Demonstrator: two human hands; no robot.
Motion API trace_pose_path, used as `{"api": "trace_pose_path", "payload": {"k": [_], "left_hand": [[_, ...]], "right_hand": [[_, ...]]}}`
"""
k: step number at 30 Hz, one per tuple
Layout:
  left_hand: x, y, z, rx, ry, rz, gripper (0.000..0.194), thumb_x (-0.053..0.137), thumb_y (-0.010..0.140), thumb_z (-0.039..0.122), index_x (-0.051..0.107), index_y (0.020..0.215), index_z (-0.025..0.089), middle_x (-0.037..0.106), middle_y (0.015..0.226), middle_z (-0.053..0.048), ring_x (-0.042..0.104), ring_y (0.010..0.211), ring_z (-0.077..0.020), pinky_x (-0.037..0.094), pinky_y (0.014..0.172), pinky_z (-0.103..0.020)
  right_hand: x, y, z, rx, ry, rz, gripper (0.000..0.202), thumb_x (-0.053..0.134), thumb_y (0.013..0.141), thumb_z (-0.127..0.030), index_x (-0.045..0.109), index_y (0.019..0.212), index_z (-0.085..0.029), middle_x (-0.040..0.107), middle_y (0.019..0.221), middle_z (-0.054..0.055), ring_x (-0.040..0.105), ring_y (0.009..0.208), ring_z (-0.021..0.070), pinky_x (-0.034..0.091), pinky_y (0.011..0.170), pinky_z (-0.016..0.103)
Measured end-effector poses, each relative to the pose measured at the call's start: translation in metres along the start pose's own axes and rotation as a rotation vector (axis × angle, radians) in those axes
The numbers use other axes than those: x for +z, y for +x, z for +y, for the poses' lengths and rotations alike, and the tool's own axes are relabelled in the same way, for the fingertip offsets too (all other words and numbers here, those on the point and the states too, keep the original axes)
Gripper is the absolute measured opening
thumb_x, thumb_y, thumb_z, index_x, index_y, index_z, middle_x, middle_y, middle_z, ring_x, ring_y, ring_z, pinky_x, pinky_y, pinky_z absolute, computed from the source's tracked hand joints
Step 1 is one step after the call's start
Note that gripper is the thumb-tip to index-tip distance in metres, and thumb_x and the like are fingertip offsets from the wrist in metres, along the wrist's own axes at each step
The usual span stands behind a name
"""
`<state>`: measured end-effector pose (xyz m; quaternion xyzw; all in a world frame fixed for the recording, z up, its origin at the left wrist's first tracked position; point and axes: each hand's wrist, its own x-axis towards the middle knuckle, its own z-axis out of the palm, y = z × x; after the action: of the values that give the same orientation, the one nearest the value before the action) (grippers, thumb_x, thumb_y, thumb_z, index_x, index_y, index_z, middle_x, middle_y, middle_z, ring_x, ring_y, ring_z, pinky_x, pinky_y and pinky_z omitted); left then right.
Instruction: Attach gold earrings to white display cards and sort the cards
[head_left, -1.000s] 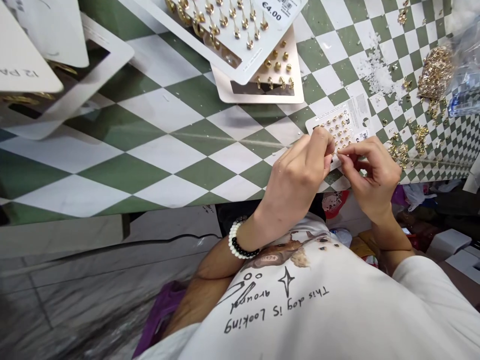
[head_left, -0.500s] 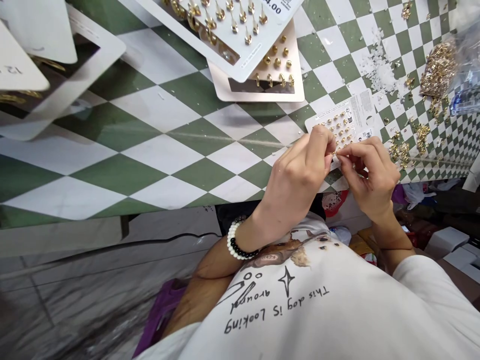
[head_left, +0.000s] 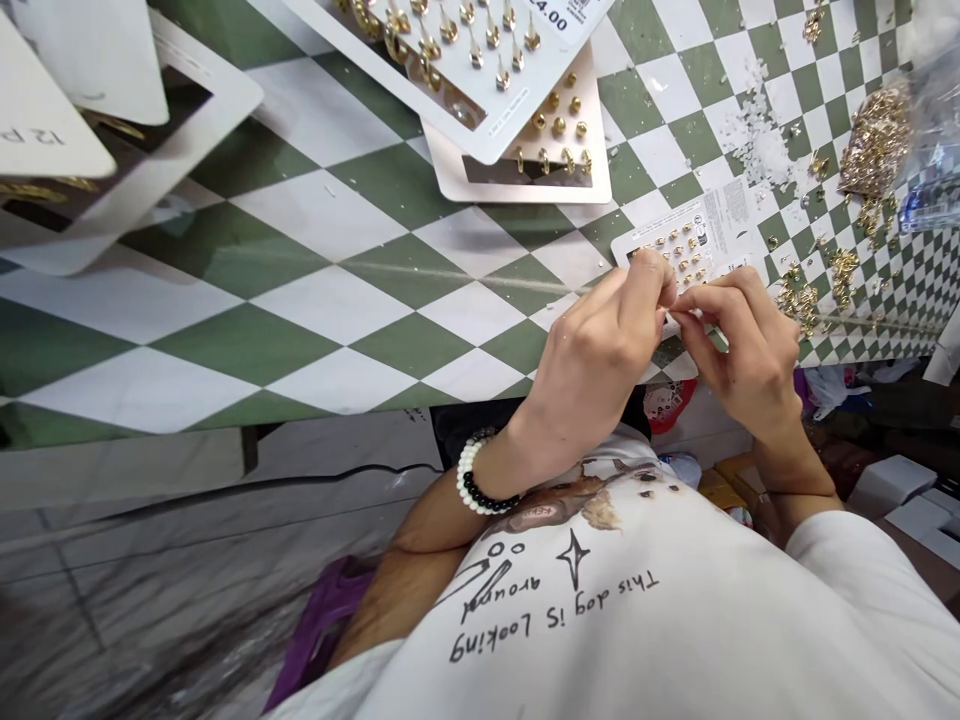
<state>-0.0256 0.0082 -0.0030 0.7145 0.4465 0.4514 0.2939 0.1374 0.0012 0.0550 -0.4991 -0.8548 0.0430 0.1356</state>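
Note:
My left hand (head_left: 600,345), its wrist in a black and white bead bracelet (head_left: 472,480), pinches at the lower edge of a small card of gold earrings (head_left: 686,245). The fingertips of my right hand (head_left: 746,345) are pinched together and meet those of my left. Whatever sits between the fingertips is too small to make out. The card lies on the green and white checkered table (head_left: 322,310), partly covered by both hands.
Larger earring cards (head_left: 487,130) overlap at the top centre, and more cards (head_left: 217,110) lie at the upper left. White bits (head_left: 765,150), gold pieces (head_left: 844,275) and a bag of gold parts (head_left: 874,140) are at the right.
My right hand has shifted slightly, its fingertips still against those of my left. The cards at the upper left and top centre appear slightly further right in the view.

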Motion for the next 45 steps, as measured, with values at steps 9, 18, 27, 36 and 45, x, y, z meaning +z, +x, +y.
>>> {"api": "trace_pose_path", "payload": {"k": [9,18,27,36,45], "left_hand": [[0.000,0.000,0.000,0.003,0.000,0.006,0.017,0.045,0.097,0.004,0.049,0.096,0.021,0.057,0.079,0.001,0.058,0.065,-0.0106,0.054,0.063,-0.025],[-0.001,0.001,0.001,-0.022,-0.005,-0.004,0.015,0.045,0.099,0.008,0.051,0.095,0.020,0.056,0.078,0.001,0.059,0.067,-0.0109,0.053,0.064,-0.024],[-0.003,0.001,0.001,-0.027,-0.003,-0.030,0.011,0.046,0.100,0.012,0.052,0.096,0.020,0.057,0.079,0.001,0.058,0.068,-0.0105,0.053,0.065,-0.022],[-0.004,0.001,0.001,-0.014,-0.009,-0.040,0.011,0.045,0.100,0.011,0.051,0.096,0.020,0.056,0.080,0.001,0.058,0.069,-0.0104,0.053,0.066,-0.021],[-0.003,0.001,0.000,-0.026,-0.024,-0.039,0.013,0.046,0.100,0.010,0.050,0.097,0.021,0.057,0.081,0.001,0.060,0.070,-0.0108,0.054,0.067,-0.022]], "right_hand": [[0.010,-0.008,0.006,0.147,0.177,0.091,0.004,0.060,0.099,-0.021,0.063,0.101,-0.021,0.061,0.087,0.003,0.056,0.065,0.0112,0.048,0.054,0.024],[0.014,-0.009,0.008,0.278,0.309,0.106,0.005,0.061,0.099,-0.022,0.062,0.094,-0.020,0.052,0.079,0.000,0.047,0.063,0.0094,0.039,0.052,0.023],[0.006,-0.005,0.012,0.241,0.284,-0.002,0.010,0.059,0.101,-0.028,0.062,0.096,-0.020,0.054,0.082,0.000,0.047,0.062,0.0088,0.042,0.053,0.024],[0.002,-0.001,0.011,0.172,0.250,-0.034,0.006,0.058,0.101,-0.023,0.062,0.097,-0.020,0.056,0.083,0.001,0.053,0.066,0.0102,0.047,0.057,0.024],[-0.003,0.005,0.008,0.084,0.111,-0.100,0.009,0.055,0.103,-0.023,0.062,0.100,-0.019,0.061,0.088,0.004,0.057,0.065,0.0108,0.046,0.057,0.025]]}}
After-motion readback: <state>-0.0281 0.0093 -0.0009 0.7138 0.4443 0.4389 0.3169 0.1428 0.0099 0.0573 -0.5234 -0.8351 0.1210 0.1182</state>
